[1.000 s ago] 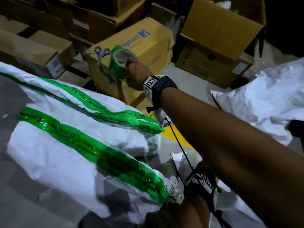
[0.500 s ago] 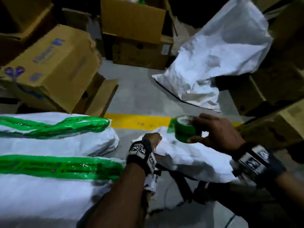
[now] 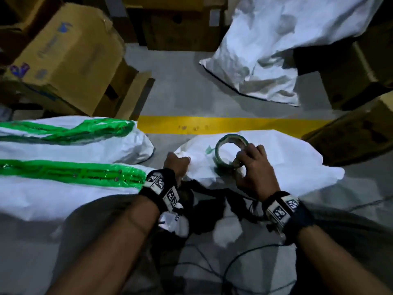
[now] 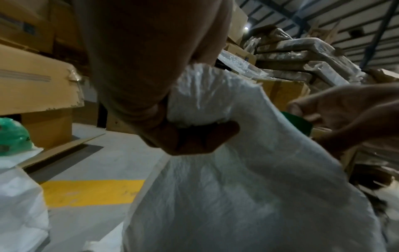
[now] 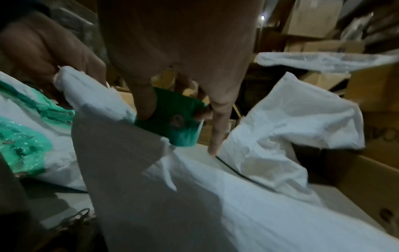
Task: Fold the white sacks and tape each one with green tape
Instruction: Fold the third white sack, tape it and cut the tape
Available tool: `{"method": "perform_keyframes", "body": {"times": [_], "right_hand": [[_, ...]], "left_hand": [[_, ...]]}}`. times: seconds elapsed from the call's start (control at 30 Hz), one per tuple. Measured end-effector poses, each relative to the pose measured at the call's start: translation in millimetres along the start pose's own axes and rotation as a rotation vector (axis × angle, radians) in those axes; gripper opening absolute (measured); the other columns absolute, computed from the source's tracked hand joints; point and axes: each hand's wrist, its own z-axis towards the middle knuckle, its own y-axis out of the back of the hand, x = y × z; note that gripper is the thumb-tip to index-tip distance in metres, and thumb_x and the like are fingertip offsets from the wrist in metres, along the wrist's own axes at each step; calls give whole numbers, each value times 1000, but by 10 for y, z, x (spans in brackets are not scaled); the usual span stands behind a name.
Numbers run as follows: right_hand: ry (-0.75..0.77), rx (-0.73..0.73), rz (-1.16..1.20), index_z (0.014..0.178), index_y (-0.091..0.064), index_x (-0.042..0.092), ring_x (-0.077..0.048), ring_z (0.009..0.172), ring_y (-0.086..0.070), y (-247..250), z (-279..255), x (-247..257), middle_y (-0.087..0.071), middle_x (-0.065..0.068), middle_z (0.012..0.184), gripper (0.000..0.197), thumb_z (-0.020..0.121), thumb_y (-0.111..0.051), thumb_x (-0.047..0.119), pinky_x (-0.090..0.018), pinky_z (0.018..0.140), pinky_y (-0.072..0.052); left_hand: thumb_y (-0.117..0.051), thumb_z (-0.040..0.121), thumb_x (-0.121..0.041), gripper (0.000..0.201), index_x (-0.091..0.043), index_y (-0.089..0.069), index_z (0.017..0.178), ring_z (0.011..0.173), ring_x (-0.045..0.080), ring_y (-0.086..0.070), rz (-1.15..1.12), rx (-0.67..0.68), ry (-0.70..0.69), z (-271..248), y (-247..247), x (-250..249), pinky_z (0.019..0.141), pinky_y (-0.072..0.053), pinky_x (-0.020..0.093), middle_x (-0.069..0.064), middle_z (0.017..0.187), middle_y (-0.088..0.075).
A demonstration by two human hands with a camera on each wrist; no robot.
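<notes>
Two taped sacks (image 3: 70, 158) are lying along the floor's left edge, green strips across them. An untaped sack (image 3: 287, 158) is lying mid-floor, just nearer than the yellow line (image 3: 223, 124). The left hand (image 3: 177, 165) is clenching its bunched corner. The right hand (image 3: 253, 167) is gripping the tape roll (image 3: 228, 152), holding it against that sack.

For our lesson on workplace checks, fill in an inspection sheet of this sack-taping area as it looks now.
Surface: grey floor with yellow line.
Job's things: two taped sacks; untaped sack; green tape roll.
Clutter: loose white sack.
Grips: left hand bunches the untaped sack's end; right hand holds the roll.
Cables: black wires below the wrists.
Surroundings: cardboard boxes.
</notes>
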Motion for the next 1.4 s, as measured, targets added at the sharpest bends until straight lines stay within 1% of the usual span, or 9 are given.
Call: {"method": "perform_keyframes", "body": {"times": [0.17, 0.33, 0.5, 0.63, 0.83, 0.93, 1.07, 1.27, 1.4], "right_hand": [[-285, 378, 179, 118, -61, 13, -38, 105, -52, -351, -139, -275, -52, -12, 120, 72, 66, -71, 62, -47, 89, -45], [-417, 688, 165, 155, -30, 17, -34, 128, -53, -471, -177, -320, -52, -16, 144, 101, 76, -81, 54, -39, 101, -45], [-439, 543, 101, 151, -38, 24, -42, 117, -56, -417, -194, -234, -60, -24, 128, 83, 82, -77, 48, -44, 94, -48], [-447, 307, 262, 136, -52, 27, -39, 112, -60, -283, -175, -300, -66, -14, 123, 73, 73, -68, 60, -48, 90, -49], [-487, -43, 602, 143, -35, 25, -18, 62, -72, 6, -110, -308, -56, -3, 134, 53, 97, -59, 36, -48, 69, -59], [-597, -56, 875, 157, -8, 27, -19, 98, -71, -96, -126, -303, -39, -11, 150, 76, 101, -56, 10, -52, 85, -60], [-728, 57, 877, 159, 0, 25, -36, 132, -50, -495, -79, -349, -39, -17, 153, 95, 86, -59, 42, -59, 103, -48], [-618, 83, 798, 156, 17, 24, -38, 125, -54, -600, 205, 105, -37, -26, 152, 88, 99, -48, 36, -54, 107, -43], [-532, 179, 493, 158, -1, 7, -50, 105, -59, -572, 338, 279, -56, -36, 128, 75, 101, -46, 26, -42, 75, -41]], "left_hand": [[-71, 91, -16, 33, -13, -48, 115, 104, 28, -57, 133, 55, -160, 84, -4, 50, 82, -45, 36, 12, 113, -55], [-69, 93, -26, 35, -8, -56, 120, 105, 27, -59, 292, 96, -187, 64, -87, 31, 78, -42, 33, 11, 114, -60], [-66, 94, -40, 45, -3, -68, 119, 104, 28, -64, 372, 81, -89, 120, 24, -6, 68, -44, 31, 11, 110, -66], [-37, 80, -79, 88, -11, -68, 125, 127, 41, -49, 735, 22, -146, 139, 109, 25, 104, -35, 45, 23, 131, -61], [-40, 96, -55, 68, 0, -63, 128, 124, 43, -53, 653, 39, -139, -56, 82, 9, 104, -42, 44, 30, 134, -56], [-49, 101, -41, 53, 7, -63, 121, 118, 42, -58, 492, 61, -64, -78, 109, -2, 99, -46, 43, 30, 127, -61], [-52, 81, -67, 77, -5, -61, 127, 130, 39, -45, 400, 31, -187, -153, 175, -74, 108, -37, 42, 28, 130, -55], [-61, 83, -63, 48, -19, -75, 97, 88, 20, -67, 90, 213, -350, -255, 301, -56, 90, -53, 51, 9, 98, -74], [-56, 84, -53, 57, 0, -72, 99, 92, 27, -65, 147, 180, -323, -254, 303, -40, 88, -50, 45, 19, 100, -72]]}}
